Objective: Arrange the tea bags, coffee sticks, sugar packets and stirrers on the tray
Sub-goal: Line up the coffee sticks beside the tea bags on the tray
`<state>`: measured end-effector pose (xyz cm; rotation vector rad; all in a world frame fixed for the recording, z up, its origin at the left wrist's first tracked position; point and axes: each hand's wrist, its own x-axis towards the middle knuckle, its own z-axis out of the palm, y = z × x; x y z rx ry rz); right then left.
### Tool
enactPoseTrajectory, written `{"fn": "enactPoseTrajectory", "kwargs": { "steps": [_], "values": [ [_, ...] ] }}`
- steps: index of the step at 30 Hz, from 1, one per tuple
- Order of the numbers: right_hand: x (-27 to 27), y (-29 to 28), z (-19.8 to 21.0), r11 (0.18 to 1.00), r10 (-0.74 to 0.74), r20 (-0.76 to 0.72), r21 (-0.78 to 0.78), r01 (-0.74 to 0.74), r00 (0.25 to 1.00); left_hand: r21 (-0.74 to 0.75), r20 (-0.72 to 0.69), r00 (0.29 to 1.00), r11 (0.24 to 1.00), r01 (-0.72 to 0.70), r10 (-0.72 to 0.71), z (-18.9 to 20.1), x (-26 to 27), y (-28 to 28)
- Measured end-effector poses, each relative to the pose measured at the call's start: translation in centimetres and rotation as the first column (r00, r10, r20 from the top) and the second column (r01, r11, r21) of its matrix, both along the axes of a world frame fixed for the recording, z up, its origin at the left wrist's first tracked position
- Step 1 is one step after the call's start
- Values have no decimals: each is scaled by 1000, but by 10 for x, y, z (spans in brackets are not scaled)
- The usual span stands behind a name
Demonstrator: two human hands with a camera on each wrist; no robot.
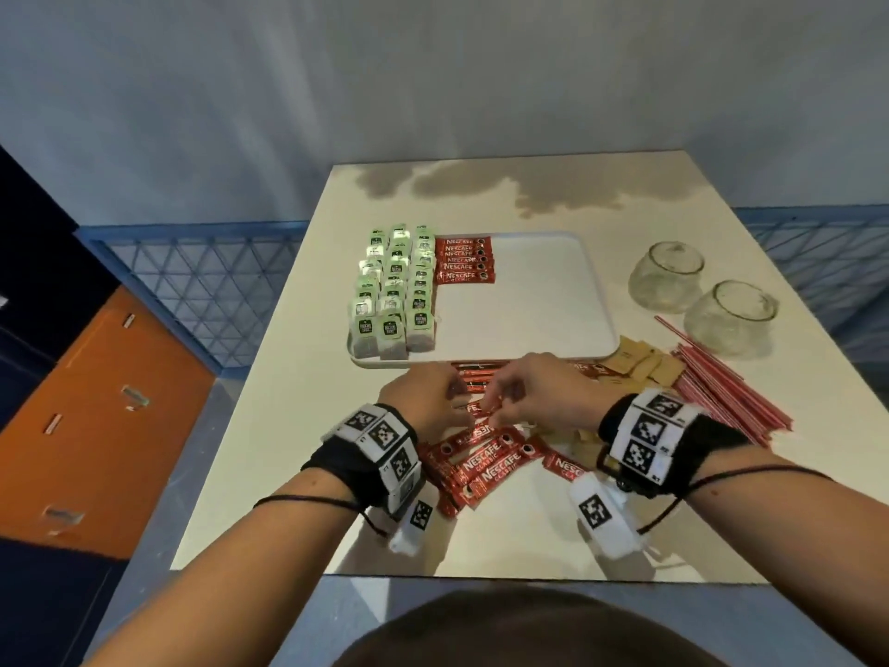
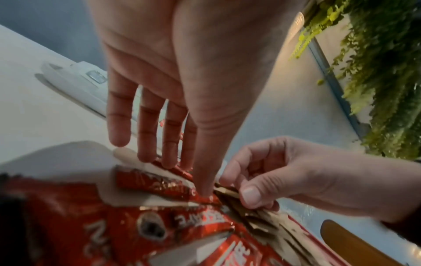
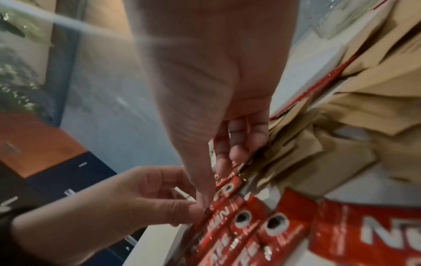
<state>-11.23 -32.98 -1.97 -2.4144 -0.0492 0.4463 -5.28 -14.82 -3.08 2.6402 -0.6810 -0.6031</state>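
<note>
table (image 1: 481,531): cream, stained far edge | two glass jars (image 1: 666,276) (image 1: 731,317): right | orange cabinet (image 1: 96,426): left

From my remote station I saw a cream table (image 1: 529,531) carrying a white tray (image 1: 529,305). Just nearer than the tray lay loose red coffee sticks (image 1: 486,466); to its right stood two glass jars (image 1: 668,276), with brown sugar packets (image 1: 635,361) and red stirrers (image 1: 726,392) beside them.

Right hand (image 3: 212,108) over red coffee sticks (image 3: 239,225), left hand (image 3: 136,203) pinching one, brown sugar packets (image 3: 330,135) beside
</note>
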Motion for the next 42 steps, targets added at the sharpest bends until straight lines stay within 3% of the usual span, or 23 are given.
{"fn": "enactPoseTrajectory", "kwargs": {
  "steps": [6, 13, 18, 21, 25, 29, 32, 34, 36, 39, 42],
  "values": [
    [-6, 7, -3, 982, 48, 75, -184, -33, 996, 131, 67, 996, 990, 43, -52, 2, -5, -10],
    [2, 10, -6, 965, 114, 65, -245, -95, 991, 172, 45, 996, 983, 65, -74, 7, 3, -9],
    [16, 10, -5, 975, 90, -42, -202, -97, 995, 79, -12, 1000, 997, 27, -26, 14, 13, -3],
    [29, 7, 5, 982, 106, -15, -155, -107, 994, -70, -40, 999, 998, -6, 3, 23, 21, 2],
    [47, 1, 22, 991, 94, 60, -100, -88, 994, -179, -90, 992, 981, 73, -90, 30, 28, 5],
    [64, -7, 34, 993, -4, 94, 121, -8, 996, -270, -42, 998, 962, 36, -49, 28, 43, 2],
    [71, -8, 33, 934, -183, 133, 333, 130, 974, -425, -219, 971, 886, -187, 100, 28, 48, -3],
    [75, -10, 27, 896, -287, 129, 387, 218, 949, -506, -383, 897, 763, -404, 221, 29, 52, -7],
    [77, -12, 22, 892, -286, 91, 390, 230, 954, -527, -523, 808, 642, -557, 272, 27, 57, -10],
    [81, -15, 18, 896, -229, 38, 399, 195, 973, -510, -632, 730, 569, -645, 260, 23, 65, -12],
    [86, -20, 20, 908, -207, 25, 376, 183, 978, -547, -597, 749, 538, -642, 287, 22, 73, -10]
  ]
}}
